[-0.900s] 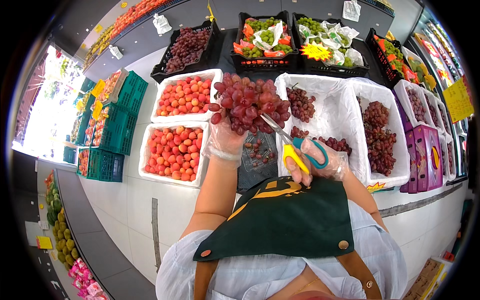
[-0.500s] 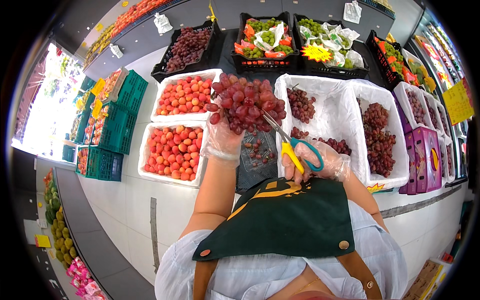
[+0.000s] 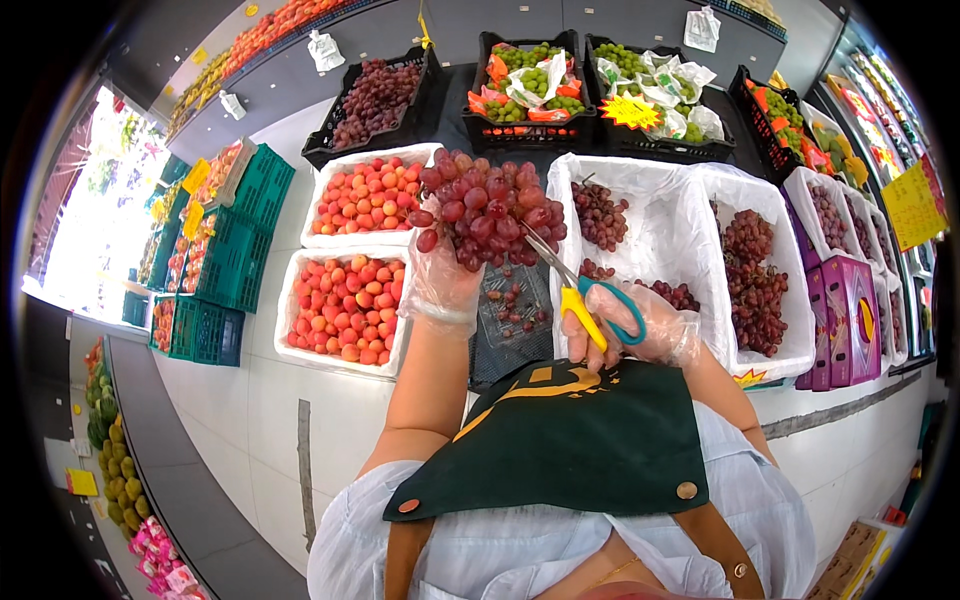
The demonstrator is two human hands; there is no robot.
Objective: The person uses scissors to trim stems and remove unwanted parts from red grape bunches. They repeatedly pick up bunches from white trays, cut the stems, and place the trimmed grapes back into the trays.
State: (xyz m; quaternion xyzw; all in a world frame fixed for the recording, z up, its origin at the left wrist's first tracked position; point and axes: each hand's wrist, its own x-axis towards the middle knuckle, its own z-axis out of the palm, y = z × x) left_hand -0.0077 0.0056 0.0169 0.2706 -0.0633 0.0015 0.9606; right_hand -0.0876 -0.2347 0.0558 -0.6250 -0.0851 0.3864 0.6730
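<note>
Head view: the gloved left hand [image 3: 443, 288] holds up red grapes [image 3: 490, 208], its fingers mostly hidden beneath them, beside a white box [image 3: 652, 238], as the right hand [image 3: 652, 326] grips scissors [image 3: 580, 298] pointed at them.

Yellow starburst sign [image 3: 630, 110] on black crate [image 3: 672, 150], unreadable

Bright light, white glare at the left opening [image 3: 95, 215], fisheye-curved edges.
</note>
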